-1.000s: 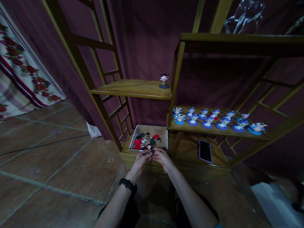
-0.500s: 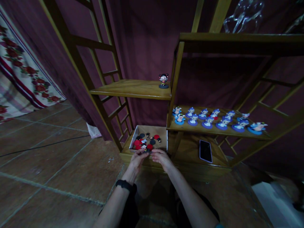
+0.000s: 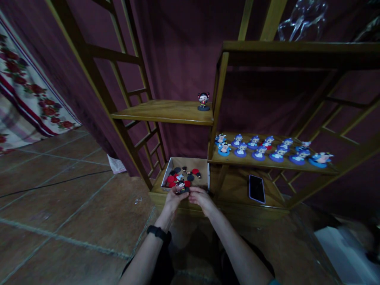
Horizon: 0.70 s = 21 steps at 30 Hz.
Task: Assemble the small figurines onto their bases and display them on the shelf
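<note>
A small doll figurine (image 3: 180,185) with black hair and a dark round base is held over the front edge of the shallow box (image 3: 204,183). My left hand (image 3: 172,200) is closed around its near side, by the base. From the right, my right hand (image 3: 200,197) pinches the edge of that base with its fingertips. Inside the box lie red discs (image 3: 171,179), dark discs (image 3: 190,178) and several small figurine parts (image 3: 198,175). Part of the held figurine is covered by my fingers.
A similar figurine (image 3: 203,101) stands on the upper left shelf (image 3: 160,109). Several blue and purple figurines (image 3: 259,152) fill the right shelf. Below them lies a phone (image 3: 257,189). Wooden posts (image 3: 221,91) frame the shelves, and a cable (image 3: 59,183) crosses the tiled floor.
The figurine's head and base show more clearly between my hands, slightly raised and turned. Both hands stay at the box's front edge, with my right fingers now against the base.
</note>
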{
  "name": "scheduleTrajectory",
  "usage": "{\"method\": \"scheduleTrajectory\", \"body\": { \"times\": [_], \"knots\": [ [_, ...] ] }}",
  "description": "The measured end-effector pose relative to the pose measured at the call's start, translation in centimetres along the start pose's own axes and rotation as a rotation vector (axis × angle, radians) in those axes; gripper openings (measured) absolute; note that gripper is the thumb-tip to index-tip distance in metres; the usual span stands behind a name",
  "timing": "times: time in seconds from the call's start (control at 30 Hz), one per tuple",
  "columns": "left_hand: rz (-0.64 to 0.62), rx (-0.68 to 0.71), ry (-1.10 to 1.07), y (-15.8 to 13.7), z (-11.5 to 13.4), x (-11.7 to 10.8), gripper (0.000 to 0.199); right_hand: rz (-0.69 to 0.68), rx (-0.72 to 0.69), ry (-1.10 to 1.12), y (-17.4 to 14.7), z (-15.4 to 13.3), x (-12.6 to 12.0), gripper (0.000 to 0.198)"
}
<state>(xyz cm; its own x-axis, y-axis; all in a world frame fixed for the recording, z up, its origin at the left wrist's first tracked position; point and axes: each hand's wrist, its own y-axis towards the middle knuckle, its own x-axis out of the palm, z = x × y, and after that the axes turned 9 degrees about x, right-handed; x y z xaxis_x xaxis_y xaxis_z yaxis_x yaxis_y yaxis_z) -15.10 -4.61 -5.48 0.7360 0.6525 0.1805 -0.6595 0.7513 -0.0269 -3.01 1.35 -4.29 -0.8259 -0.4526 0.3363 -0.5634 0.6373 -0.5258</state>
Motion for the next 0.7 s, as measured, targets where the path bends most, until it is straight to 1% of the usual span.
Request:
{"method": "scheduleTrajectory", "body": {
  "times": [0.17,0.27,0.43,0.53,0.7],
  "knots": [
    [-0.019,0.037,0.013,-0.49,0.63,0.14,0.039,-0.036,-0.009,-0.015,-0.08,-0.1,-0.02,0.034],
    [-0.03,0.034,-0.007,-0.52,0.86,0.18,0.04,-0.061,-0.017,-0.02,-0.19,-0.22,-0.05,0.037],
    [-0.048,-0.015,-0.063,-0.47,1.08,0.23,0.039,-0.078,-0.022,-0.029,-0.21,-0.3,-0.15,0.042],
    [-0.054,-0.04,-0.107,-0.44,0.93,0.19,0.033,-0.079,-0.024,-0.024,-0.2,-0.3,-0.19,0.043],
    [-0.055,-0.157,-0.253,-0.44,0.73,0.04,0.028,-0.055,-0.018,-0.003,-0.35,-0.36,0.01,0.042]
  ]
}}
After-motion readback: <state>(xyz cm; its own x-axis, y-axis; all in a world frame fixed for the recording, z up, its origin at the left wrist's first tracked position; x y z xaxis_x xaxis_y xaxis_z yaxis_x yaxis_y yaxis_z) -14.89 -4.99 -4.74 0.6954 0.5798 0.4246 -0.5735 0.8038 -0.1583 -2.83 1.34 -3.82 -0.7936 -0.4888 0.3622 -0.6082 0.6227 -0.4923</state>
